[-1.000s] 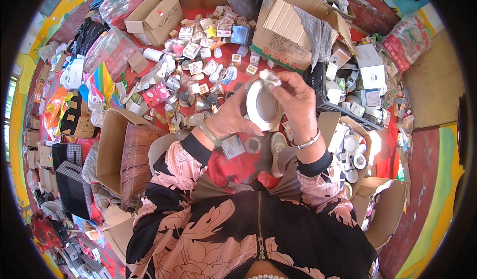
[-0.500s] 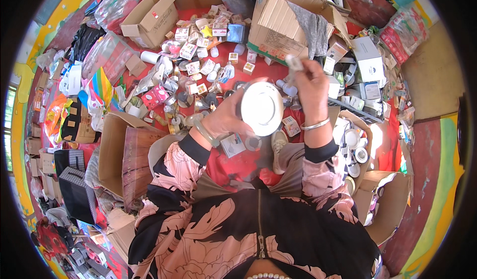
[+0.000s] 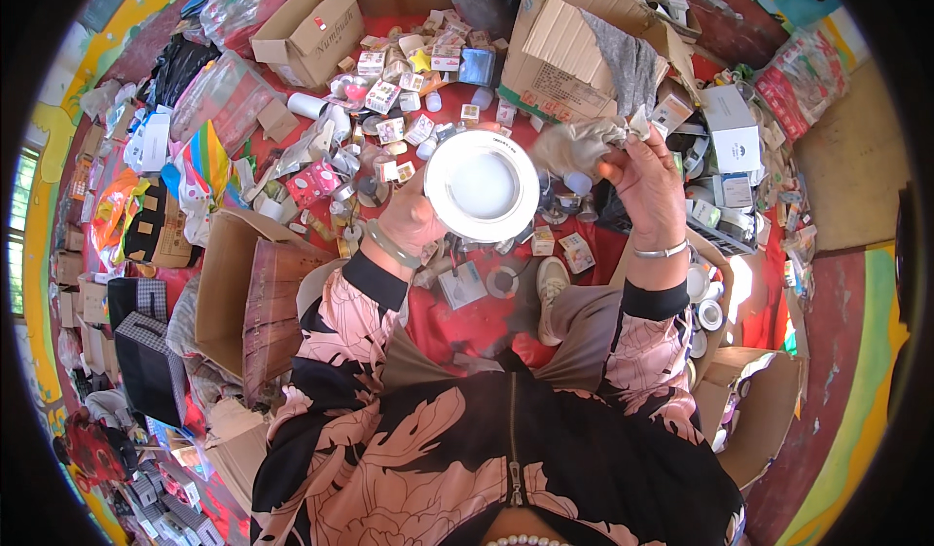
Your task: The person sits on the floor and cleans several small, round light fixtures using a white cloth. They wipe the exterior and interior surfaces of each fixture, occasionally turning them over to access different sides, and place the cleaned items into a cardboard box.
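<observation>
A round white recessed downlight [image 3: 481, 186] with a shiny rim and a pale centre is in front of me. My left hand [image 3: 407, 221] grips it by its left edge, with the fingers partly hidden behind it. To its right hangs a crumpled greyish rag [image 3: 576, 145], thin and partly blurred. My right hand [image 3: 652, 192] pinches the rag at its upper right end, apart from the downlight. A bracelet circles each wrist.
Small boxes [image 3: 382, 96] and loose lamp parts litter the red floor covering ahead. A large cardboard box [image 3: 559, 69] with grey cloth over its edge stands at the far right. Open cartons flank me, one at left [image 3: 226, 317] and one at right [image 3: 764, 415], near several round white lights [image 3: 708, 314].
My left hand has turned the downlight and shifted it left and slightly up. My right hand has moved right, and the rag in it now hangs spread out toward the left.
</observation>
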`<action>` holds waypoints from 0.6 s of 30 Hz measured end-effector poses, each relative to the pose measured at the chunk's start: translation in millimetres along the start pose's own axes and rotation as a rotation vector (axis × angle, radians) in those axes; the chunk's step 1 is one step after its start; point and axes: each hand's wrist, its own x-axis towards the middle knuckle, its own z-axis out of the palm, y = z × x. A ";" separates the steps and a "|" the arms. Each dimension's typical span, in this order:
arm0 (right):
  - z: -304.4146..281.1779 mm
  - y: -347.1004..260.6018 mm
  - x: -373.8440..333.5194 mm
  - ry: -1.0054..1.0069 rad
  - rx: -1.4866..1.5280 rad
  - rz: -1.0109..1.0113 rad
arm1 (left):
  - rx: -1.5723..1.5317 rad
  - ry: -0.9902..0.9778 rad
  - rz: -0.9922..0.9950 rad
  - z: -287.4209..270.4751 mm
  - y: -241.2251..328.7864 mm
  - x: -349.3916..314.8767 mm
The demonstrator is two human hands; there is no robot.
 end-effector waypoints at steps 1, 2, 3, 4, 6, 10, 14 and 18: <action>-0.3 0.0 0.2 -0.015 0.019 0.017 | 0.006 -0.003 0.000 -0.5 0.3 0.0; 1.5 0.4 -0.4 -0.013 0.032 0.018 | -0.005 0.001 -0.012 0.3 1.1 0.5; 4.9 0.9 -1.3 -0.013 0.043 0.021 | -0.016 0.006 -0.022 2.7 2.3 1.5; 7.7 1.9 -2.2 -0.013 0.055 0.023 | -0.027 0.012 -0.032 4.5 2.8 2.4; 9.8 4.0 -4.1 0.000 0.081 0.016 | -0.024 0.006 -0.036 6.2 1.7 5.4; 9.0 11.4 -4.7 -0.039 0.150 0.028 | 0.005 0.027 -0.080 1.4 -4.9 5.6; 15.4 16.4 -5.3 -0.024 0.219 0.029 | 0.063 0.061 -0.117 -6.2 -12.6 0.4; 33.0 16.7 -9.4 -0.057 0.362 0.155 | 0.109 0.067 -0.150 2.6 -13.8 3.9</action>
